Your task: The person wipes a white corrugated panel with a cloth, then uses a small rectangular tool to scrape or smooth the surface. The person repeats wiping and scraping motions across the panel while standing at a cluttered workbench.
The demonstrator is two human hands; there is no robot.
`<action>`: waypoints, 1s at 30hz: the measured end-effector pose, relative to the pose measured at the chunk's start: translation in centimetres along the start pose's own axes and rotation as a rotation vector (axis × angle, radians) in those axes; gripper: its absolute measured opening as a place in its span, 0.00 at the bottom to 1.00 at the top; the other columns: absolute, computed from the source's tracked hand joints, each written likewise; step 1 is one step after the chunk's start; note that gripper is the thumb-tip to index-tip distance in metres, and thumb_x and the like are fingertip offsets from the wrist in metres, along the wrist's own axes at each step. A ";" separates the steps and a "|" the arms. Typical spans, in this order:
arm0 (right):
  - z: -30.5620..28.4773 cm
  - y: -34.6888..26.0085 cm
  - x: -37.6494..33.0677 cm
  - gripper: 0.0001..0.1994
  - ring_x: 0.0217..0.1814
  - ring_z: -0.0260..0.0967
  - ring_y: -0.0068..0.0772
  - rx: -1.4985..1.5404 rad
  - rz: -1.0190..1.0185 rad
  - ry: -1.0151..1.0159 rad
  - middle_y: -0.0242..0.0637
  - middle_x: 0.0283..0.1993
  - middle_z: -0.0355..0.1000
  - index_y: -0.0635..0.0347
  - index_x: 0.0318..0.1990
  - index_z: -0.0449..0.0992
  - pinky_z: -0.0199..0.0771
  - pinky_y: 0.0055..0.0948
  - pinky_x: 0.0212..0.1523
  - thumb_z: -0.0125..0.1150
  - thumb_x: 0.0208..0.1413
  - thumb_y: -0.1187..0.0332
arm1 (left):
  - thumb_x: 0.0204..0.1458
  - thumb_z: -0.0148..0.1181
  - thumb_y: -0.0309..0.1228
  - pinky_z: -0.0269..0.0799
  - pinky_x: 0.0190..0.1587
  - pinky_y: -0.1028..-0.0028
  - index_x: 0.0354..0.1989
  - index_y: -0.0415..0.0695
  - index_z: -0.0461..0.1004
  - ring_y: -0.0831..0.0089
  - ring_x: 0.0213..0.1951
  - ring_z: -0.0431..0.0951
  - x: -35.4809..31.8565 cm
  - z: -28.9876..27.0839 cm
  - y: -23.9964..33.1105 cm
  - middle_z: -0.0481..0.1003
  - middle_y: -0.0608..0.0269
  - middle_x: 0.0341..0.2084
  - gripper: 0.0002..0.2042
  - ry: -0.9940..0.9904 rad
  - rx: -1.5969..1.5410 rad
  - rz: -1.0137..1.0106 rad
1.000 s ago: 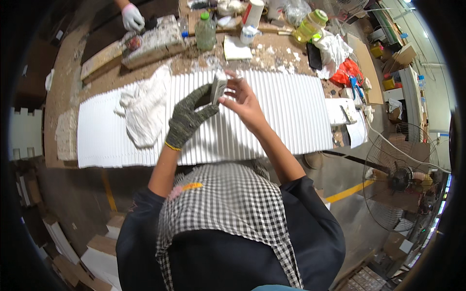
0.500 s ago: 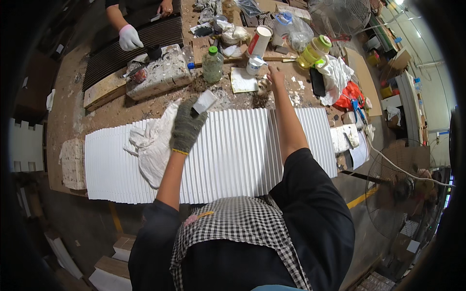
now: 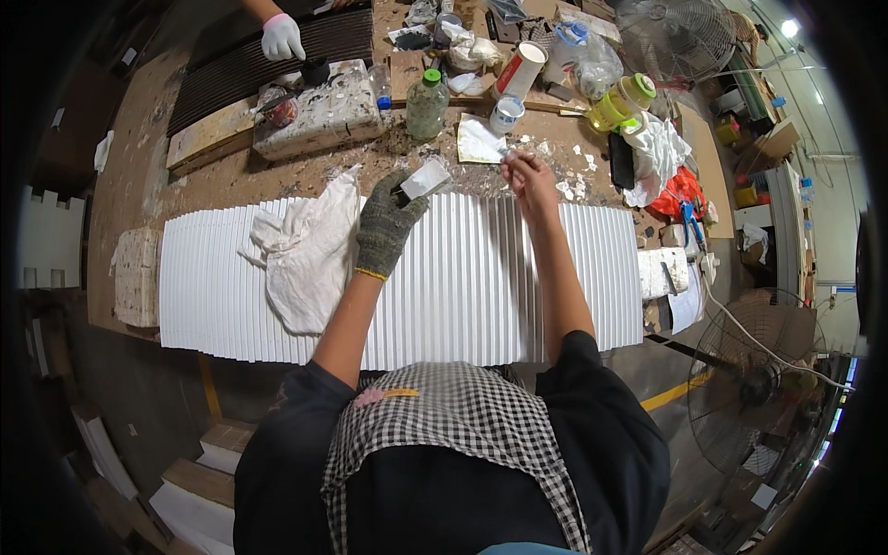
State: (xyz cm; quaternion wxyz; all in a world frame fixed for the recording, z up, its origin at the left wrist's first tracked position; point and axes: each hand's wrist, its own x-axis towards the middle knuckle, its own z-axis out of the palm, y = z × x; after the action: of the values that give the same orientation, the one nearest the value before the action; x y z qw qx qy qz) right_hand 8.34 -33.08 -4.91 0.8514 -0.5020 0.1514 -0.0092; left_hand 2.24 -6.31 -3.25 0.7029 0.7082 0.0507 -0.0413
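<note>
My left hand (image 3: 387,227), in a grey-green knitted glove, grips a small white rectangular piece (image 3: 425,178) above the far edge of a row of white ridged strips (image 3: 453,287). My bare right hand (image 3: 532,185) is raised beyond that edge, its thumb and fingers pinched together. Something small and whitish shows at its fingertips, too indistinct to name. Just past these fingers stand a small white cup (image 3: 506,117) and a white square sheet (image 3: 479,139). A crumpled white cloth (image 3: 314,254) lies on the strips, left of my gloved hand.
A green-capped bottle (image 3: 427,106), a red-and-white canister (image 3: 521,71) and a yellow-green bottle (image 3: 622,102) stand farther back. A dark phone (image 3: 622,162) lies by white cloths. At the far left, a co-worker's white-gloved hand (image 3: 282,39) is over dark strips (image 3: 240,79).
My right hand has drawn back from the small cup toward me, its fingers now pinched. My left hand still holds the white piece, now closer to the right hand. The co-worker's gloved hand has shifted.
</note>
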 end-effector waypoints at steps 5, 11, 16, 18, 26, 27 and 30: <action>3.1 1.8 -7.8 0.06 0.41 0.79 0.25 -0.439 -0.414 -0.114 0.38 0.40 0.80 0.68 0.45 0.79 0.81 0.27 0.44 0.63 0.62 0.79 | 0.54 0.70 0.25 0.76 0.51 0.73 0.61 0.36 0.70 0.74 0.47 0.79 -0.3 0.1 -1.5 0.79 0.57 0.48 0.25 -0.031 -0.022 -0.023; 3.7 0.0 -10.6 0.08 0.41 0.81 0.43 -1.150 -1.124 -0.245 0.42 0.42 0.80 0.65 0.41 0.80 0.82 0.33 0.39 0.68 0.53 0.80 | 0.53 0.70 0.24 0.76 0.48 0.74 0.61 0.36 0.70 0.75 0.45 0.79 -1.8 0.0 0.0 0.79 0.59 0.47 0.26 -0.063 -0.114 -0.043; 2.9 -0.5 -10.9 0.08 0.43 0.81 0.42 -1.212 -1.145 -0.287 0.41 0.45 0.80 0.63 0.40 0.81 0.82 0.34 0.40 0.68 0.53 0.81 | 0.53 0.70 0.23 0.77 0.48 0.74 0.60 0.36 0.72 0.74 0.45 0.79 -2.4 0.1 0.6 0.79 0.59 0.47 0.24 -0.044 -0.063 -0.020; 1.8 -1.2 -11.2 0.09 0.44 0.81 0.42 -1.274 -1.179 -0.324 0.41 0.45 0.80 0.63 0.41 0.81 0.83 0.34 0.41 0.67 0.52 0.81 | 0.53 0.70 0.23 0.77 0.49 0.74 0.59 0.36 0.72 0.74 0.46 0.79 -2.6 0.1 0.7 0.79 0.59 0.47 0.24 -0.055 -0.141 -0.010; 0.9 -2.4 -12.7 0.03 0.33 0.78 0.25 -0.438 -0.337 -0.089 0.36 0.34 0.79 0.67 0.40 0.79 0.80 0.25 0.35 0.65 0.62 0.77 | 0.52 0.70 0.22 0.77 0.53 0.72 0.59 0.39 0.72 0.72 0.47 0.79 -2.9 -0.2 0.4 0.79 0.60 0.49 0.25 -0.054 -0.144 0.056; 0.6 -2.2 -12.2 0.04 0.31 0.77 0.25 -0.391 -0.188 -0.131 0.36 0.34 0.78 0.67 0.41 0.79 0.78 0.24 0.34 0.65 0.63 0.74 | 0.51 0.71 0.22 0.77 0.53 0.72 0.59 0.39 0.73 0.72 0.48 0.79 -2.8 0.0 0.4 0.79 0.60 0.49 0.25 -0.050 -0.090 0.085; 1.1 -1.3 -10.5 0.06 0.31 0.77 0.25 -0.341 -0.015 -0.086 0.37 0.33 0.78 0.68 0.41 0.79 0.79 0.24 0.33 0.67 0.61 0.74 | 0.50 0.72 0.24 0.76 0.55 0.71 0.59 0.40 0.73 0.71 0.49 0.79 -2.5 0.2 0.4 0.78 0.60 0.50 0.25 -0.080 -0.002 0.153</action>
State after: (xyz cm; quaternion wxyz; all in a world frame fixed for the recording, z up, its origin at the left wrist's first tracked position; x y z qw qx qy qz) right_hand -1.20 -31.02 -0.67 0.7596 -0.6401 0.1106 0.0316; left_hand -0.21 -6.60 -2.53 0.7060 0.7073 -0.0316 -0.0154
